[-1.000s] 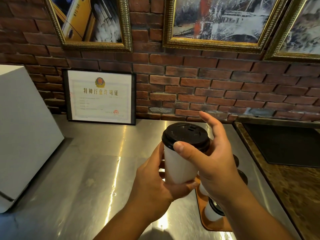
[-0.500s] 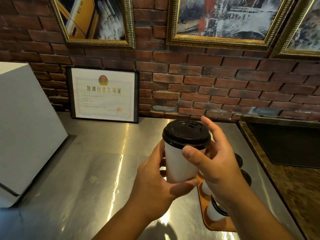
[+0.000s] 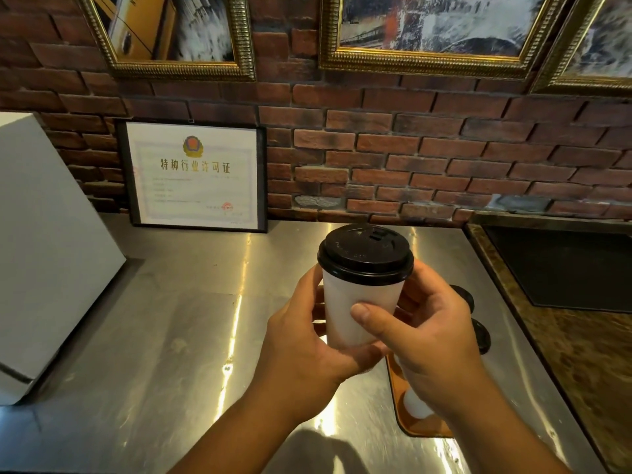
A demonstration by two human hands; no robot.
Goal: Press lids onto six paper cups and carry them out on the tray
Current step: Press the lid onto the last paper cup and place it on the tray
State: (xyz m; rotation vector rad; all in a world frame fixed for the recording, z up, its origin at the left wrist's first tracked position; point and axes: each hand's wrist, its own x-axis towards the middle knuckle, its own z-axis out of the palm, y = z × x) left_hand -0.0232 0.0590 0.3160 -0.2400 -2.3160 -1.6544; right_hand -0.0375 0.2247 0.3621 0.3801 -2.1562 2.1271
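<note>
A white paper cup [image 3: 345,313] with a black lid [image 3: 365,254] on top is held up above the steel counter [image 3: 171,336]. My left hand [image 3: 301,340] grips its lower left side. My right hand [image 3: 427,340] wraps round its right side, thumb across the front. Behind my right hand an orange tray [image 3: 413,427] lies on the counter with lidded white cups; the black lids of two [image 3: 478,333] show, and the white side of another cup [image 3: 413,403]. My right hand hides most of the tray.
A white box [image 3: 44,254] stands at the left. A framed certificate [image 3: 195,176] leans against the brick wall at the back. A dark stone counter with a black recessed panel [image 3: 564,268] adjoins the steel counter on the right.
My right hand has come down from the lid's rim and closed round the cup's side. The cup has stayed raised in my left hand.
</note>
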